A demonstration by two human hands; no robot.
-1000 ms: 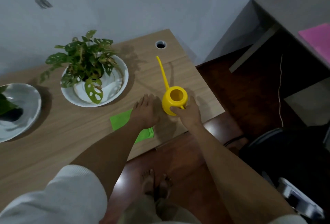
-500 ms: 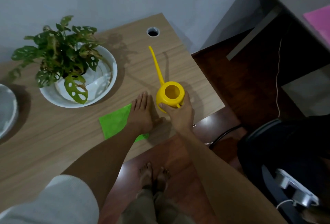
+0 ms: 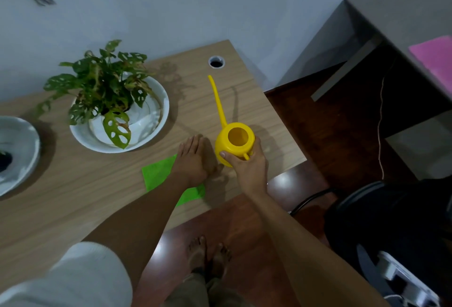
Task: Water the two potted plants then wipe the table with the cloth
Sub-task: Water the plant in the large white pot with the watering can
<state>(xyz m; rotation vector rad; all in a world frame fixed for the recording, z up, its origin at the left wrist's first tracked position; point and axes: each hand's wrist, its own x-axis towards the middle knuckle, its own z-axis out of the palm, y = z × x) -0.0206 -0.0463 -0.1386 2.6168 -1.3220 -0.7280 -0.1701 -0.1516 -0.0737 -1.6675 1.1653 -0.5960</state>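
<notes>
Plastic yellow watering can [image 3: 234, 144] on the table [image 3: 73, 191], probably light, stiff, sloshy if filled; best held by its handle. My right hand [image 3: 248, 167] wraps its near side, thumb on the body. Left hand [image 3: 194, 159] lies flat, fingers straight, on the green cloth [image 3: 159, 174], just left of the can.

A yellow watering can [image 3: 234, 145] with a long thin spout stood upright, gripped at its handle by curled fingers [image 3: 227, 156]. A flat green cloth [image 3: 159, 174] lay partly beneath the other palm. The leafy potted plant [image 3: 107, 91] sat well beyond those fingertips, a second pot [image 3: 14, 152] farther left.
</notes>
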